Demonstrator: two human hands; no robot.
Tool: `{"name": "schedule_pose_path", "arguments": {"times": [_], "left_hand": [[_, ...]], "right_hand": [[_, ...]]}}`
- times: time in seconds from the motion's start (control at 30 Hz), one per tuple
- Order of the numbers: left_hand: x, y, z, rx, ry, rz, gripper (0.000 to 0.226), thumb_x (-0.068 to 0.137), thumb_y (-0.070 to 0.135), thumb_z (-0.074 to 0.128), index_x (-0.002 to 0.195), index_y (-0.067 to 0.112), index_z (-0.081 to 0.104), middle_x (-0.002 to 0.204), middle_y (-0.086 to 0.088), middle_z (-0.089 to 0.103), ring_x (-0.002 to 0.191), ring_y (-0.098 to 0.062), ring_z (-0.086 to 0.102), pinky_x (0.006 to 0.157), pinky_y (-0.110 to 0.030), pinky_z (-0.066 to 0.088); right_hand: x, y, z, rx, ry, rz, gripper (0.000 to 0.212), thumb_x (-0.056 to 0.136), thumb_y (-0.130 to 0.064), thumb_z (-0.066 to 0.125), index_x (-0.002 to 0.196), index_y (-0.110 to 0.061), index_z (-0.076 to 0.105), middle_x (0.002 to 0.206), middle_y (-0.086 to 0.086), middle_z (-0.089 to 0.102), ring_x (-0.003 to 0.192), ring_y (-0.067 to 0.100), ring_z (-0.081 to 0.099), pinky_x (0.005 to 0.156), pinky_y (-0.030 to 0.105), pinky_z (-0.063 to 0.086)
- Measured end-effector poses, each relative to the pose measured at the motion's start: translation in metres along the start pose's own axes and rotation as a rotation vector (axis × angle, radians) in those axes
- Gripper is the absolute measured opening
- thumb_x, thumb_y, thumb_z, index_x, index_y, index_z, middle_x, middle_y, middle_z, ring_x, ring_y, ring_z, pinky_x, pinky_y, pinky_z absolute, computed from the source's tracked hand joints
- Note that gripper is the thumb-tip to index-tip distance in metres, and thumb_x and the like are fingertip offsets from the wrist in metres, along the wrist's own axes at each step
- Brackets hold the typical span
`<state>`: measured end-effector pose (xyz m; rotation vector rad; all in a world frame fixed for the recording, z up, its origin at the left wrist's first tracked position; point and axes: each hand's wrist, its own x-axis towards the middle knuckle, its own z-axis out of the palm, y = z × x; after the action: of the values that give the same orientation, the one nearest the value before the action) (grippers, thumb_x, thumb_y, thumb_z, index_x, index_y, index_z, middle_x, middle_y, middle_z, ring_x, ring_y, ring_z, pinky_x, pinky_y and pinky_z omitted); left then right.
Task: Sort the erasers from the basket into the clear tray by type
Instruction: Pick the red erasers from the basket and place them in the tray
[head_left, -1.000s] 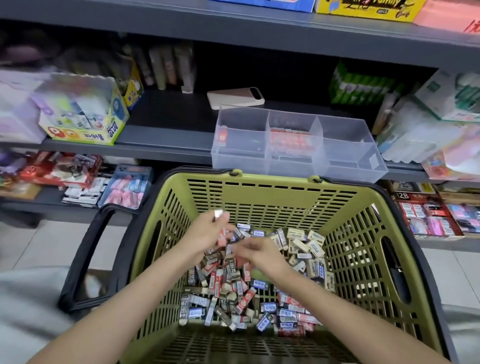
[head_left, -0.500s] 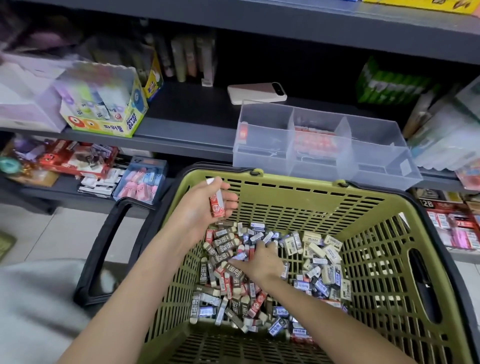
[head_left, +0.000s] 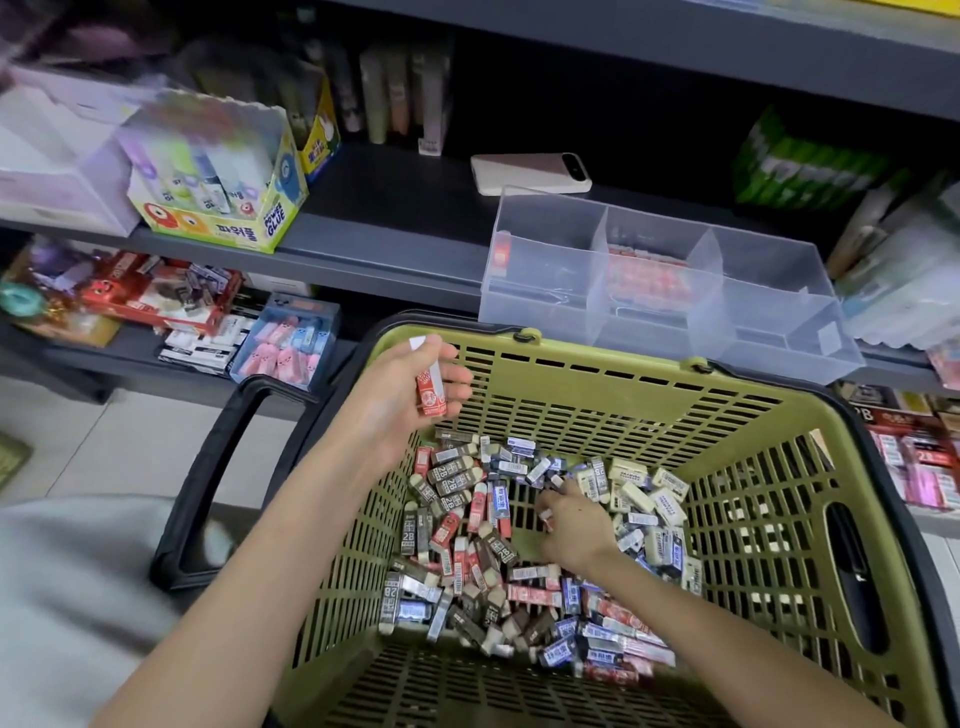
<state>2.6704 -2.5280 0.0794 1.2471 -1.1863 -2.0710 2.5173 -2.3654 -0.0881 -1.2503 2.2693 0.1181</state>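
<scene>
Red-sleeved eraser (head_left: 431, 395) in the grip of a person's left hand (head_left: 400, 405), fingers curled round it, raised over the far-left corner of the olive-green basket (head_left: 623, 376). A white tip shows above the thumb; whether it belongs to the same eraser cannot be told.

Lower down, the right hand (head_left: 574, 527) reaches palm-down into the pile of erasers (head_left: 467, 551) on the basket floor. Its fingers are bent among them, but it cannot be told whether they have closed on one. The pile is a mix of brown "2B", red, blue and cream sleeves, and most of the sorting appears to lie ahead.

The step in hand looks like gathering red ones. The next move would call for carrying the held eraser up over the rim to the compartment that matches it.

Just beyond the basket, the clear tray (head_left: 597, 317) stands on a grey shelf (head_left: 395, 244). Its middle compartment holds a row of red erasers (head_left: 647, 278), one red eraser (head_left: 501, 257) stands against the left compartment's outer wall, and nothing can be made out in the right section. A phone (head_left: 530, 174) lies behind the tray, and a glue box (head_left: 218, 208) sits well to the left.
</scene>
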Motion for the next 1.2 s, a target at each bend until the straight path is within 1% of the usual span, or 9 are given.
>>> {"name": "schedule_pose_path", "arguments": {"times": [0.1, 0.3, 0.4, 0.53, 0.73, 0.9, 1.0, 1.1, 1.2], "left_hand": [[0.001, 0.0, 0.0, 0.007, 0.01, 0.003, 0.026, 0.1, 0.027, 0.043, 0.099, 0.007, 0.06, 0.076, -0.004, 0.069, 0.065, -0.014, 0.066, 0.059, -0.026, 0.053], [0.0, -0.008, 0.004, 0.086, -0.021, -0.026, 0.025, 0.1, 0.029, 0.043, 0.103, 0.009, 0.059, 0.076, -0.002, 0.069, 0.067, -0.012, 0.065, 0.061, -0.025, 0.053], [-0.001, -0.015, 0.011, 0.157, -0.067, -0.102, 0.024, 0.099, 0.029, 0.045, 0.104, 0.009, 0.058, 0.075, -0.003, 0.067, 0.065, -0.012, 0.065, 0.059, -0.022, 0.053], [-0.002, -0.033, 0.026, 0.291, -0.112, -0.223, 0.025, 0.098, 0.028, 0.047, 0.111, 0.009, 0.055, 0.082, -0.006, 0.066, 0.071, -0.015, 0.063, 0.07, -0.027, 0.053], [-0.016, -0.052, 0.043, 0.193, -0.375, -0.423, 0.043, 0.088, 0.044, 0.051, 0.117, 0.012, 0.056, 0.098, -0.009, 0.069, 0.086, -0.021, 0.069, 0.073, -0.034, 0.055], [-0.022, -0.055, 0.045, -0.022, -0.388, -0.452, 0.049, 0.067, 0.058, 0.067, 0.092, 0.015, 0.068, 0.074, -0.006, 0.07, 0.065, -0.017, 0.068, 0.06, -0.029, 0.057], [-0.02, -0.049, 0.038, -0.053, -0.363, -0.388, 0.046, 0.065, 0.045, 0.076, 0.097, 0.015, 0.061, 0.069, -0.003, 0.066, 0.054, -0.013, 0.059, 0.04, -0.016, 0.04], [-0.014, -0.042, 0.031, -0.05, -0.228, -0.352, 0.041, 0.071, 0.03, 0.075, 0.103, 0.014, 0.056, 0.063, -0.002, 0.059, 0.046, -0.01, 0.05, 0.036, -0.014, 0.032], [-0.006, -0.03, 0.021, -0.078, -0.14, -0.262, 0.03, 0.076, 0.025, 0.073, 0.097, 0.017, 0.054, 0.06, -0.002, 0.057, 0.045, -0.011, 0.051, 0.037, -0.017, 0.039]], "right_hand": [[0.0, -0.012, 0.002, 0.064, 0.017, 0.041, 0.039, 0.079, -0.033, 0.068, 0.11, -0.013, 0.056, 0.126, 0.011, 0.043, 0.066, 0.02, 0.06, 0.065, 0.028, 0.054], [-0.005, -0.006, -0.009, 0.231, 0.01, 0.069, 0.032, 0.079, -0.004, 0.064, 0.11, -0.011, 0.06, 0.121, 0.008, 0.054, 0.072, 0.015, 0.06, 0.058, 0.016, 0.049], [-0.013, 0.002, -0.037, 0.579, 0.006, 0.112, 0.031, 0.077, -0.009, 0.072, 0.107, -0.01, 0.063, 0.086, -0.001, 0.063, 0.058, 0.006, 0.056, 0.048, 0.014, 0.045], [-0.041, -0.005, -0.081, 1.045, 0.019, 0.052, 0.025, 0.073, -0.008, 0.078, 0.094, -0.013, 0.065, 0.085, 0.007, 0.065, 0.06, 0.009, 0.062, 0.054, 0.018, 0.051], [-0.068, -0.03, -0.123, 1.305, 0.158, -0.051, 0.02, 0.073, -0.005, 0.076, 0.09, -0.011, 0.067, 0.079, 0.003, 0.066, 0.067, 0.007, 0.064, 0.06, 0.018, 0.053], [-0.073, -0.057, -0.128, 1.194, 0.173, -0.181, 0.011, 0.089, -0.019, 0.062, 0.091, -0.015, 0.072, 0.075, -0.001, 0.069, 0.055, 0.005, 0.06, 0.048, 0.018, 0.047], [-0.07, -0.057, -0.131, 1.177, 0.142, -0.3, 0.023, 0.095, -0.021, 0.051, 0.094, -0.034, 0.07, 0.076, -0.009, 0.073, 0.064, 0.007, 0.066, 0.058, 0.016, 0.05], [-0.049, -0.049, -0.117, 1.218, 0.254, -0.201, 0.019, 0.095, -0.02, 0.05, 0.099, -0.026, 0.068, 0.074, -0.006, 0.073, 0.071, 0.003, 0.066, 0.069, 0.02, 0.049], [-0.024, -0.045, -0.075, 0.79, 0.142, -0.009, 0.029, 0.09, -0.034, 0.059, 0.072, -0.013, 0.066, 0.058, 0.002, 0.06, 0.051, 0.013, 0.052, 0.06, 0.027, 0.047]]}}
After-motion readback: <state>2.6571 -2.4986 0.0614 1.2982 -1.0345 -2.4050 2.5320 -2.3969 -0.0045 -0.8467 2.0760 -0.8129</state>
